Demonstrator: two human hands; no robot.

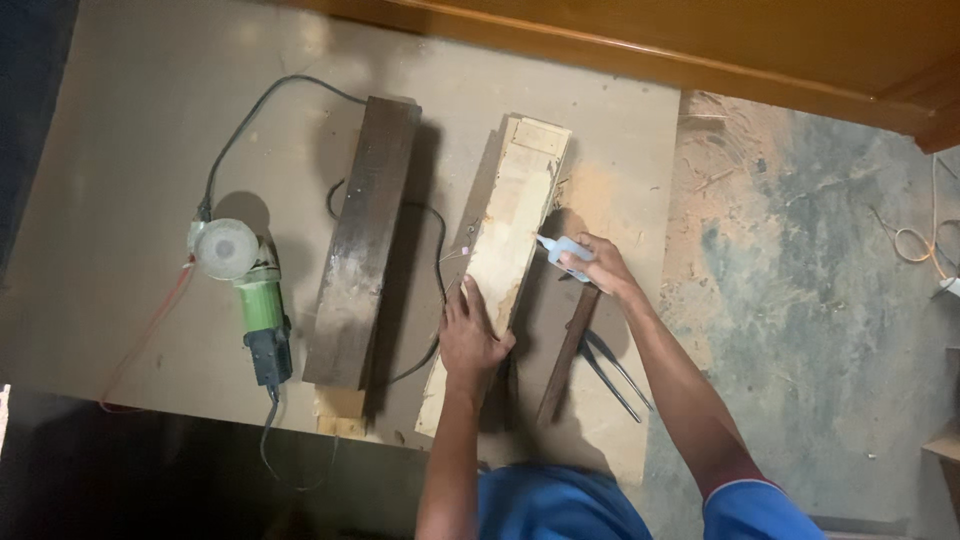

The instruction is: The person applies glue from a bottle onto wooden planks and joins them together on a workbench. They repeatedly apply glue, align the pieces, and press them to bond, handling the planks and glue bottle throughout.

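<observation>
A pale wooden block point(505, 230) lies lengthwise on a brown board point(130, 150) on the floor. My left hand point(470, 335) presses flat on the block's near end. My right hand point(600, 268) grips a small light-blue glue bottle point(560, 250), its tip pointed at the block's right edge. A dark wooden block point(362, 240) lies parallel to the left of the pale one.
A green angle grinder point(250, 290) with a black cord lies left of the dark block. A thin dark wooden strip point(568, 352) and metal pliers point(612, 370) lie under my right forearm. Dusty concrete floor point(800, 280) lies at right, a wooden door frame point(700, 50) at top.
</observation>
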